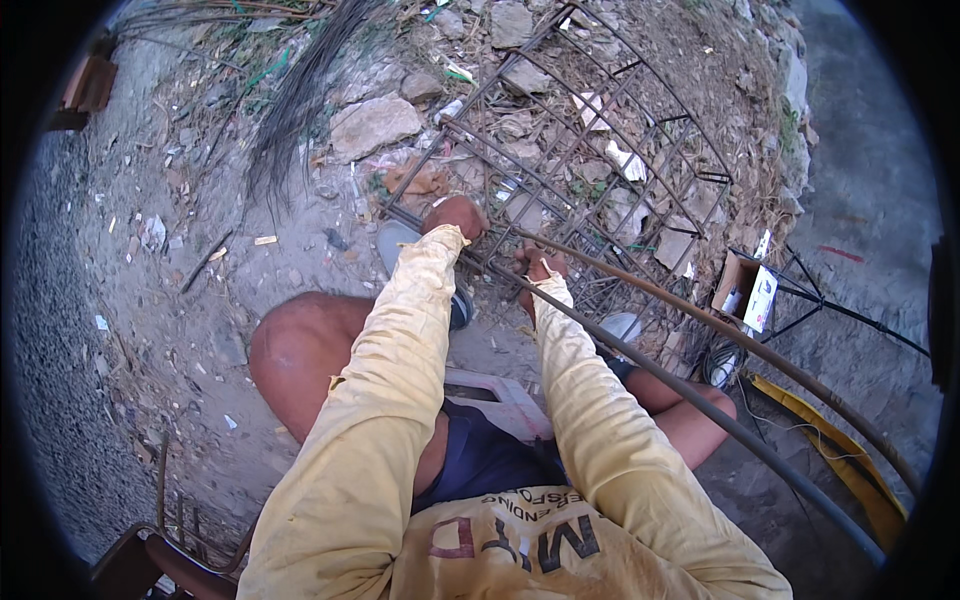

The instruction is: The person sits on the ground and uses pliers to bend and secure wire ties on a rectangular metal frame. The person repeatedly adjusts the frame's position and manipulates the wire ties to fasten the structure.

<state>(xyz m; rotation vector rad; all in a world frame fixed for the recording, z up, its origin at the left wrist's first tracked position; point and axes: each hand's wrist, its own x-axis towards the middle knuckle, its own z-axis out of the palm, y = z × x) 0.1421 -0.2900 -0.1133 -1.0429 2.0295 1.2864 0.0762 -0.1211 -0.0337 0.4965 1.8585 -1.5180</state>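
Note:
A rebar cage (575, 150) of thin dark rods lies over stony ground ahead of me. At its near corner my left hand (457, 215) is closed against the bars, its fingers mostly hidden. To the right and slightly nearer, my right hand (541, 266) has its fingers curled between two long steel bars. What it holds is too small to make out. One long rusty bar (690, 305) and a darker long bar (700, 380) run from the cage toward the lower right, past my right forearm and over my right leg.
A bundle of thin dark wires (300, 100) lies at the far left, near a flat stone slab (375, 128). On the right are an opened small cardboard box (745, 290), thin crossed black rods (820, 298) and a yellow strip (840, 450). A brown chair-like object (150, 565) stands lower left.

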